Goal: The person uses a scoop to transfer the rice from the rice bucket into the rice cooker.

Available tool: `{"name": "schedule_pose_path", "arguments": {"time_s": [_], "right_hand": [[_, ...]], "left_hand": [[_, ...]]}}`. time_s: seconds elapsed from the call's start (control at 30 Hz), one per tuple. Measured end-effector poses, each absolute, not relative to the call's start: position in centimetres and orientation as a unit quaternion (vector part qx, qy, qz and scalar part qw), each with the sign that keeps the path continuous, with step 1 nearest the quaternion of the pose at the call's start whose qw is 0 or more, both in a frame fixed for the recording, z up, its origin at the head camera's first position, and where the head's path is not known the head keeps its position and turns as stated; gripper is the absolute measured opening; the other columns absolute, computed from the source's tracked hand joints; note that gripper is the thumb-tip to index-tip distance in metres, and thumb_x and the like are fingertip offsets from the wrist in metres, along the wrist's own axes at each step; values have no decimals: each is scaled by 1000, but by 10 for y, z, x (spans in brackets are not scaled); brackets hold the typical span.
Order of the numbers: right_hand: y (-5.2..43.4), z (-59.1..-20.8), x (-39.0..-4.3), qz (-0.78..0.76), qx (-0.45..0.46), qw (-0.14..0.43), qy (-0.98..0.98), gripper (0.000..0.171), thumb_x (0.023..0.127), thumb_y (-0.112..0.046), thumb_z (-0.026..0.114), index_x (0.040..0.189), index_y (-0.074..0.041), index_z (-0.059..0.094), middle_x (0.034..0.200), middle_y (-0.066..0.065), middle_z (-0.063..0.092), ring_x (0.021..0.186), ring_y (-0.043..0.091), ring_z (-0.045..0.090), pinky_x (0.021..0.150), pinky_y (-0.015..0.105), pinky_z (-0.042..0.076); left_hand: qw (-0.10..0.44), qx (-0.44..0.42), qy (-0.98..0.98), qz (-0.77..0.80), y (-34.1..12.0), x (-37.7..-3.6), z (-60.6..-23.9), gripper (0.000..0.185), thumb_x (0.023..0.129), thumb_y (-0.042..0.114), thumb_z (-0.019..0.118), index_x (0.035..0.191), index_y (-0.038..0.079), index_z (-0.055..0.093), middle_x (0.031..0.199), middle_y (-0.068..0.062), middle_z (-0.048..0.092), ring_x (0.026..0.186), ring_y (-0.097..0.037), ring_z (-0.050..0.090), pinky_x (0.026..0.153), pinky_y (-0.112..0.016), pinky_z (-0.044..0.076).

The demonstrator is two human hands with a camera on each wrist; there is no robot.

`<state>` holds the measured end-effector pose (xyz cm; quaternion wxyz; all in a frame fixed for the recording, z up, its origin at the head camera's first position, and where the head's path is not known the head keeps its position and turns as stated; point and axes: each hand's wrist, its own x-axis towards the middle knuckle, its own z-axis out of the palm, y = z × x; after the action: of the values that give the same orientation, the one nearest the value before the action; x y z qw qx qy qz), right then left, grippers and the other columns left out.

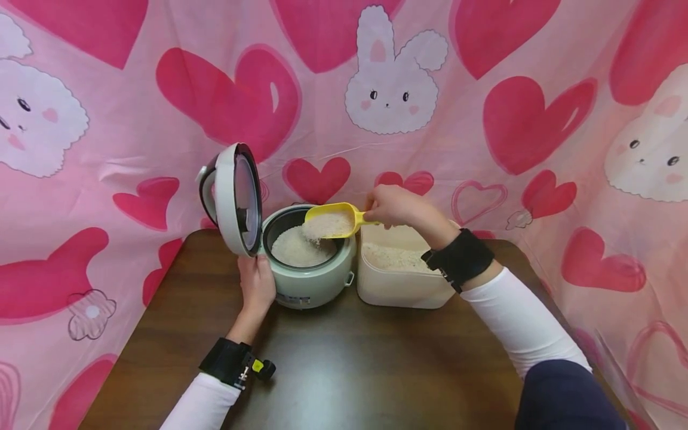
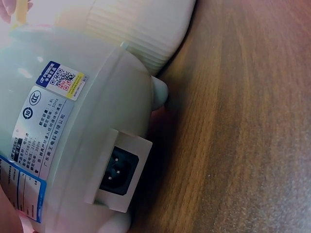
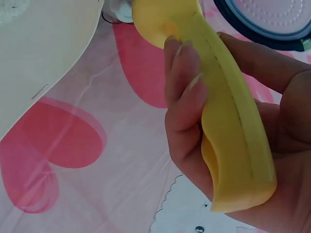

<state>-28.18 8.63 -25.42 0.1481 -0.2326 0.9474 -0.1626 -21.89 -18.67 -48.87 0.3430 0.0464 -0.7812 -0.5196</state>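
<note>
My right hand [image 1: 395, 206] grips the handle of a yellow scoop [image 1: 357, 218]; in the right wrist view its fingers wrap round the scoop handle [image 3: 233, 126]. The scoop, loaded with rice [image 1: 329, 225], tilts over the rice cooker's [image 1: 309, 285] open pot, and some grains spill from its front edge. White rice [image 1: 298, 246] lies in the pot. The cooker's lid [image 1: 236, 200] stands raised at the left. My left hand [image 1: 258, 282] rests against the cooker's left side, below the lid. In the left wrist view the cooker's power socket [image 2: 118, 171] and labels [image 2: 41, 131] show.
A cream-coloured bin [image 1: 403, 288] with rice in it stands right of the cooker, under my right forearm. Both sit on a dark wooden table [image 1: 344, 358]. A pink curtain [image 1: 322, 143] printed with hearts and rabbits hangs behind the table.
</note>
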Motion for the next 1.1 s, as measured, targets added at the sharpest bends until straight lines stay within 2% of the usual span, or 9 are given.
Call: {"name": "schedule_pose_path", "arguments": {"time_s": [0.27,0.5,0.7,0.87,1.0,1.1], "right_hand": [[76,-259,-275,-106,-229,90,964,31,95,-19,69,114,5,65,96,16,66,85,32,63,82,41,56],[76,-268,-274,-110,-249,43,961,12,94,-11,67,102,-3,66,83,11,60,79,29,58,75,38,50],[73,-274,-270,-116,-239,34,963,13,96,-11,68,105,-2,70,80,10,61,76,28,57,73,36,51],[70,-278,-266,-108,-245,17,963,12,94,-8,69,104,-1,70,89,12,64,84,30,59,81,41,54],[72,-285,-265,-108,-257,4,960,20,93,-7,71,112,1,67,103,15,65,96,32,60,93,45,55],[75,-290,-265,-114,-259,-1,959,26,93,-9,72,116,1,65,109,17,65,102,33,59,96,47,54]], "left_hand": [[328,65,-781,-528,-183,-215,-488,52,101,16,36,149,-3,44,142,-34,45,134,-50,39,108,-68,30],[332,59,-783,-523,-184,-217,-487,53,100,17,38,148,-3,45,144,-35,45,134,-51,39,109,-67,30],[331,62,-787,-518,-185,-218,-488,54,100,17,37,149,-4,44,145,-35,45,134,-51,38,109,-67,30],[338,50,-784,-517,-186,-218,-487,54,99,15,37,150,-3,44,146,-34,45,135,-50,38,111,-66,29],[335,47,-786,-517,-186,-217,-486,54,100,16,36,150,-3,44,146,-33,44,136,-50,38,112,-66,28],[330,49,-788,-517,-186,-216,-486,53,101,16,35,150,-3,43,147,-33,44,136,-50,37,111,-66,27]]}}
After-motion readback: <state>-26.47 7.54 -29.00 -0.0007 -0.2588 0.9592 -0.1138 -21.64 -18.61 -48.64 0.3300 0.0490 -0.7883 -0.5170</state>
